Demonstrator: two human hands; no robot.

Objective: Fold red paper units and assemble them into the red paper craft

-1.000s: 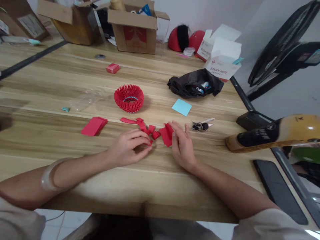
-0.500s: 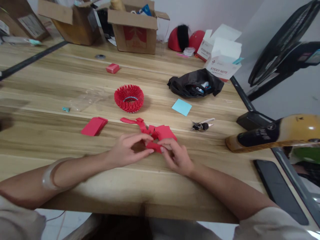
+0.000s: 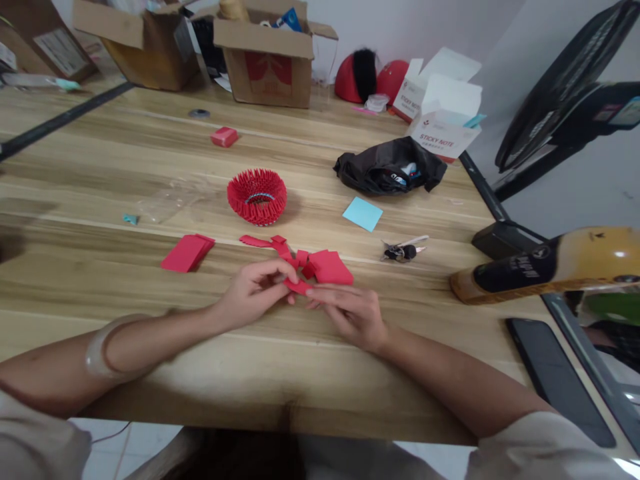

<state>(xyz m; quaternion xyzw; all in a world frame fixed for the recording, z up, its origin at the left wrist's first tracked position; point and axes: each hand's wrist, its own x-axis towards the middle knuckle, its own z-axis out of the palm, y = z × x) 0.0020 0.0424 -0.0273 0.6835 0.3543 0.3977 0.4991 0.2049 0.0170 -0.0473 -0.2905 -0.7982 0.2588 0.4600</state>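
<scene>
A small folded strip of red paper (image 3: 297, 287) is pinched between my two hands above the wooden table. My left hand (image 3: 259, 291) grips its left end with thumb and fingers. At its right end, my right hand (image 3: 350, 311) presses the paper between extended fingers and thumb. Just beyond my fingers lie a stack of red paper (image 3: 332, 267) and several small folded red pieces (image 3: 283, 248). Another red paper stack (image 3: 187, 253) rests to the left. Farther back stands a red bowl of folded paper (image 3: 257, 197) with a light blue ring inside.
Blue paper (image 3: 363, 214), a black bag (image 3: 390, 168) and small clippers (image 3: 401, 251) lie right of centre. A bottle (image 3: 545, 265) and a phone (image 3: 557, 380) are at the right. Cardboard boxes (image 3: 270, 73) and a sticky note box (image 3: 443, 133) stand at the back.
The red strip has tilted and shifted slightly left. My right hand's fingers have straightened and moved left over its end; my left fingertips have drawn closer together.
</scene>
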